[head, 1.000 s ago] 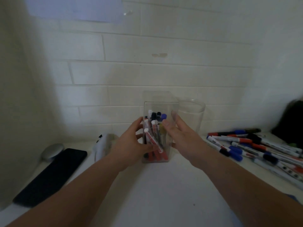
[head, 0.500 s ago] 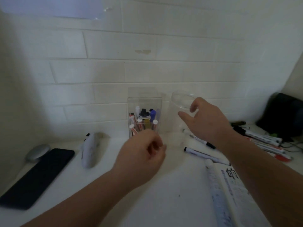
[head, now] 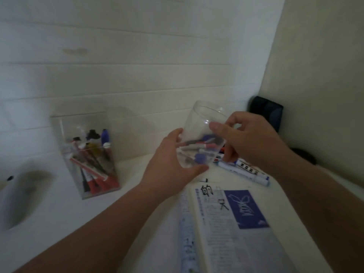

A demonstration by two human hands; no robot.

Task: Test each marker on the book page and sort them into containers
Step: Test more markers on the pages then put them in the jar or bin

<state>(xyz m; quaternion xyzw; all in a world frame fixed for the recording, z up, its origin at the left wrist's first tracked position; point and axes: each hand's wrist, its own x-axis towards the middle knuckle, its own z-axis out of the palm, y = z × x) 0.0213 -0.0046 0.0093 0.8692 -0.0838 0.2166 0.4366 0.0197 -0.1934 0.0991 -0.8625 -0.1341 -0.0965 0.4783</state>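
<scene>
Head view: left hand grips clear cup at its base, right hand grips its side. Cup tilted, near desk's back edge.

A strip of bare table lies open between the box and the book, the wall closes the back, and the raised cup screens the loose markers.

Two hand-drawn black characters, 的 and 只, stand on the open book page, beside a purple panel bearing a white scrawl too loose to read; the page's printed columns and the labels on the markers are blurred beyond reading
</scene>
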